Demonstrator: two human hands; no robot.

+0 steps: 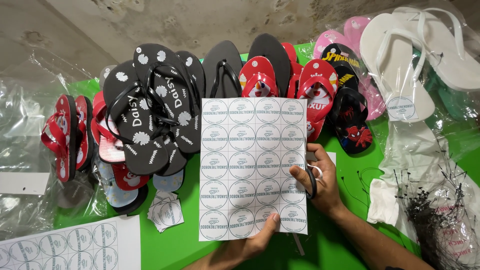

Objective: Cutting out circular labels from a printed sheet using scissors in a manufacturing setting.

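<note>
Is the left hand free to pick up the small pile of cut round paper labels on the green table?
Probably not at once. The left hand holds the bottom edge of the white sheet of round labels, so it is occupied. The small pile of cut labels lies close beside it on the green table, uncovered.

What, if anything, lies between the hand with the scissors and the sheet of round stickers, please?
Nothing visible does. The right hand, scissors looped on its fingers, already touches the right edge of the sticker sheet. The left hand holds the sheet's bottom edge, thumb on top.
</note>
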